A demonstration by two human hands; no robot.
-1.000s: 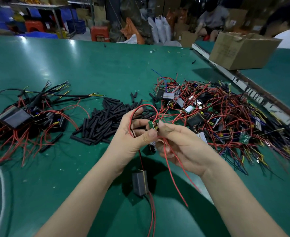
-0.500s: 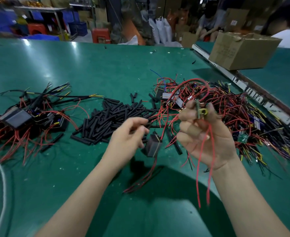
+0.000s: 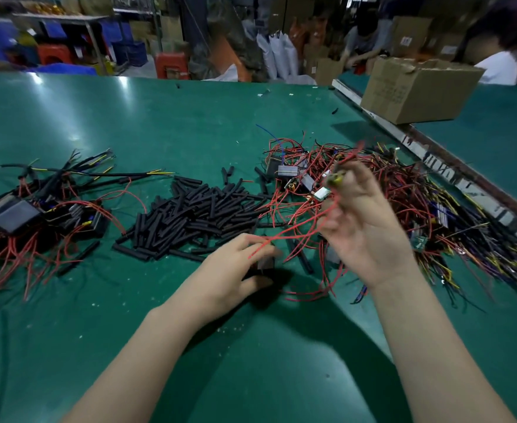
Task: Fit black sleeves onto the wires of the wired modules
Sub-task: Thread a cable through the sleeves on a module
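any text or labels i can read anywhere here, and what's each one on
None can be read.
Cardboard box at the table's far right: faint print on its side, too blurred.
White labels on the background cartons: too small.
Table's edge rail: dark marks, illegible.
Modules in the wire piles: no legible markings.
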